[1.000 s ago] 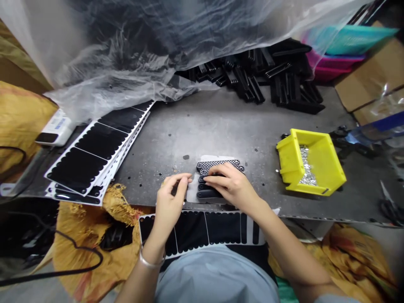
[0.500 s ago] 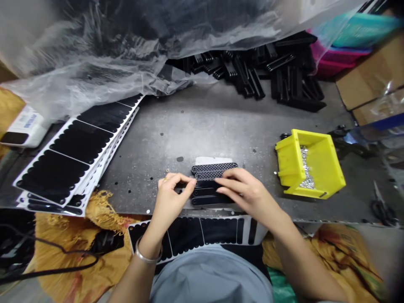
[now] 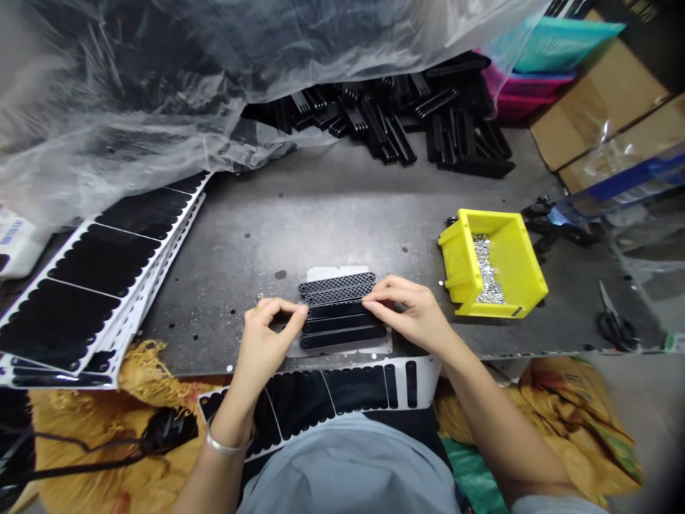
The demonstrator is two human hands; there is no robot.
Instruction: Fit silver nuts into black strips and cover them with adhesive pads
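Several black strips (image 3: pixel 342 327) lie side by side on a pale backing sheet (image 3: pixel 342 348), in the middle of the grey metal table (image 3: pixel 240 250). Just above them are two perforated mesh strips (image 3: pixel 337 288). My left hand (image 3: pixel 266 335) pinches at the left end of the top black strip, with a metal bangle on its wrist. My right hand (image 3: pixel 409 310) has its fingertips on that strip's right end. The hands hide little of the strips.
Stacked sheets of black scalloped pads (image 3: pixel 90 278) lie at the table's left, and another sheet (image 3: pixel 321 392) lies at its front edge. A yellow bin of small silver parts (image 3: pixel 492 264) stands to the right. Black plastic parts (image 3: pixel 412 118) are heaped behind, partly under clear plastic film (image 3: pixel 123 121). Scissors (image 3: pixel 615 325) lie far right.
The view has swung, so the table contents sit further left and lower. My hands have drawn closer together and now rest on the ends of the top black strip.
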